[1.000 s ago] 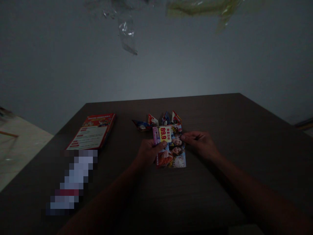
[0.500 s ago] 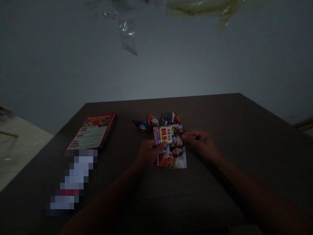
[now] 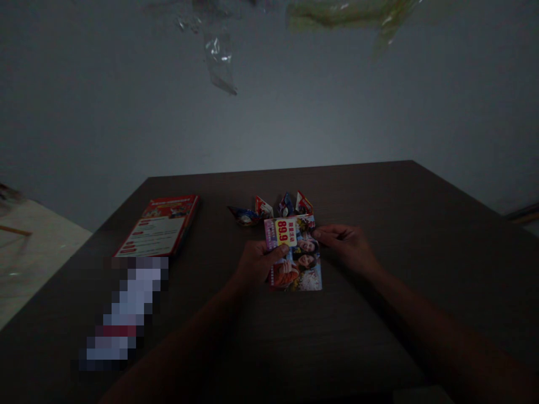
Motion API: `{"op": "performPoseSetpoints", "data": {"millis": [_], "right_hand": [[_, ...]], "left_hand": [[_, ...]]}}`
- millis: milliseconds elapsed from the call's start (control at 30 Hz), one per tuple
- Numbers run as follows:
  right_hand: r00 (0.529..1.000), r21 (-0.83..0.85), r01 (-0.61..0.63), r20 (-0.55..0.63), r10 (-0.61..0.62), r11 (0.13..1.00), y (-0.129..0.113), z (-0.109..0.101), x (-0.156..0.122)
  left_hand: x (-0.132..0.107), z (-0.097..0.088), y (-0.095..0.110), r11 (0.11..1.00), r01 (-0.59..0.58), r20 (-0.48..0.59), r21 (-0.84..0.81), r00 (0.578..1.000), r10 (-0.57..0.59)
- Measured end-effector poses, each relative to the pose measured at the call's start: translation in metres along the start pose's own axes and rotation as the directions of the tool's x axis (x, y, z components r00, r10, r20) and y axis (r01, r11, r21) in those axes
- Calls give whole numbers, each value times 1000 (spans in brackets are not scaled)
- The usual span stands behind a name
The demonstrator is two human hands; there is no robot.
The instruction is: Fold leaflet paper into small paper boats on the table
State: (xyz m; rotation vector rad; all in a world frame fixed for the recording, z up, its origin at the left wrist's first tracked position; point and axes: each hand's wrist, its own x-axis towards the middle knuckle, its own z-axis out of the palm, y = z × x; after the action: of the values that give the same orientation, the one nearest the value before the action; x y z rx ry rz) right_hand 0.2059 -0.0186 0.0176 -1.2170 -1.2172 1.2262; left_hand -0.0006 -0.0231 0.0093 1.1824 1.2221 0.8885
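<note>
Paper leaflet, yellow label "89.9", pinching fingers

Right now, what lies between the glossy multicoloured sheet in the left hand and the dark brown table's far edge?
The head view shows four folded paper pieces, red, white and blue, in a row between the sheet and the table's far edge.

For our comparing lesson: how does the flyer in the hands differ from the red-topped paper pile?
The left hand holds the flyer, the right hand pinches its edge; the paper pile lies on the table. The flyer shows photographed people and "89.9"; the pile's top shows printed lines on white below a red band. The flyer looks thin, the pile thicker. Both are colourfully printed.
</note>
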Motion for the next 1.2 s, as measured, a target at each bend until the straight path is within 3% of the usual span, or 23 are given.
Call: {"op": "performPoseSetpoints", "data": {"millis": [1200], "right_hand": [[999, 5, -10, -52, 11, 1000, -3, 1, 1]], "left_hand": [[0, 0, -2, 1000, 0, 22, 12, 1000, 0]]}}
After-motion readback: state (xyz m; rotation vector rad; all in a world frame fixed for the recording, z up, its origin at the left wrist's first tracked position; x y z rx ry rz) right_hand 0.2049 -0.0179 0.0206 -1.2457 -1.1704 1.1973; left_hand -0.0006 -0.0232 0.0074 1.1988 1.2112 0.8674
